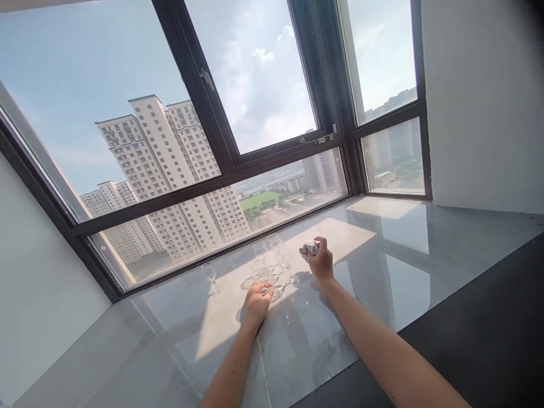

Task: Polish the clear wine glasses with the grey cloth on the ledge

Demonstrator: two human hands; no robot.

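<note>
Several clear stemmed glasses (272, 258) stand grouped on a glossy grey stone window ledge (382, 266). One more glass (209, 275) stands apart to the left. My left hand (256, 303) reaches into the group, fingers curled round the base of one glass. My right hand (321, 260) hovers just right of the glasses, closed on a crumpled white cloth (309, 248).
A large black-framed window (221, 170) runs along the back of the ledge, with tower blocks outside. A white wall (480, 102) closes the right end and another the left. The ledge's front edge drops to a dark floor (488, 317) at the right.
</note>
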